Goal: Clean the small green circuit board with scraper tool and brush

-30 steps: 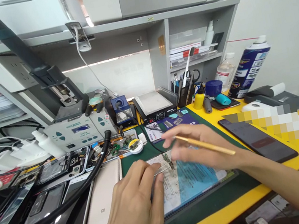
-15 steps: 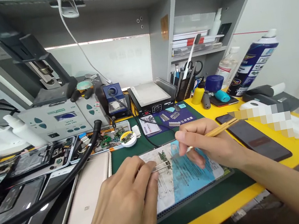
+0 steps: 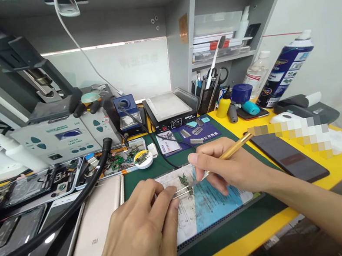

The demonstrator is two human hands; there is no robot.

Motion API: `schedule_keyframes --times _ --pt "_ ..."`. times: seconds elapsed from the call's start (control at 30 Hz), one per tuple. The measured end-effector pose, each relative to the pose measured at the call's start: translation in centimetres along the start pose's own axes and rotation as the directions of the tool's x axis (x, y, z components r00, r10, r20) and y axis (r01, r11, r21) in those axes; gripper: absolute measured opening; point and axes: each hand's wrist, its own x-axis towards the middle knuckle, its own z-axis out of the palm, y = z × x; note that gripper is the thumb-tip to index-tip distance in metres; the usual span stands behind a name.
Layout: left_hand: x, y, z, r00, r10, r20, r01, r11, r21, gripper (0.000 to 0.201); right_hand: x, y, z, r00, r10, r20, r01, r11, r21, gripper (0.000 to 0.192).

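Tweezers (image 3: 180, 192) are pinched in my left hand (image 3: 144, 223), their tips resting at a small green circuit board (image 3: 184, 181). The board lies on a worn white and blue printed sheet (image 3: 214, 204). Between the thumb and fingers of my right hand (image 3: 221, 167) is a gold-handled craft knife (image 3: 232, 148), held like a pen. Its pale blade end reaches the right side of the board, close to the tweezer tips. Whether the blade touches the board I cannot tell.
Phones and a pale phone back cover (image 3: 93, 234) lie at the left, crossed by a thick black hose (image 3: 73, 211). Behind stand a rework station (image 3: 64, 142), a tray of boards (image 3: 123, 158) and a heating plate (image 3: 169, 106). A dark phone (image 3: 288, 156) lies right.
My right hand has moved slightly left and down, bringing the craft knife's blade to the board. The left hand with the tweezers stays on the board. The whole view has shifted slightly.
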Motion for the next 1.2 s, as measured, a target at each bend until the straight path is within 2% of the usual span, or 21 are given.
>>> schedule_keyframes --times 0.2,0.37,0.53,0.67,0.8,0.97,1.2 --pt "0.1 0.0 -0.1 1.0 -0.004 0.01 0.004 1.0 0.006 0.02 0.0 -0.1 0.0 0.999 0.015 0.033 -0.015 1.0 -0.009 0.037" --pt "0.3 0.0 -0.1 1.0 -0.006 0.024 0.006 1.0 -0.017 0.018 0.1 0.2 -0.2 0.996 -0.01 0.089 0.003 0.997 0.073 0.027" --pt "0.1 -0.1 -0.1 0.999 -0.029 0.034 0.031 0.997 -0.067 0.017 0.5 0.1 0.1 0.999 -0.046 0.024 0.045 0.999 0.026 0.023" --pt "0.1 -0.4 -0.3 0.995 -0.042 0.086 0.05 0.994 -0.096 0.02 0.4 0.0 0.2 0.998 -0.055 0.002 0.055 0.998 -0.018 0.02" --pt "0.2 -1.0 -0.9 0.986 -0.069 0.149 0.088 0.988 -0.126 0.023 0.3 0.2 0.1 0.997 -0.071 0.022 0.071 0.997 -0.024 0.022" --pt "0.5 -1.6 -1.7 0.969 -0.044 0.242 0.075 0.99 -0.122 0.026 0.4 0.5 0.1 0.995 -0.075 0.061 0.079 0.995 -0.065 0.02" --pt "0.7 -1.5 -2.0 0.966 -0.063 0.251 0.097 0.987 -0.125 0.028 0.5 0.8 0.2 0.993 -0.091 0.075 0.097 0.992 -0.082 0.021"
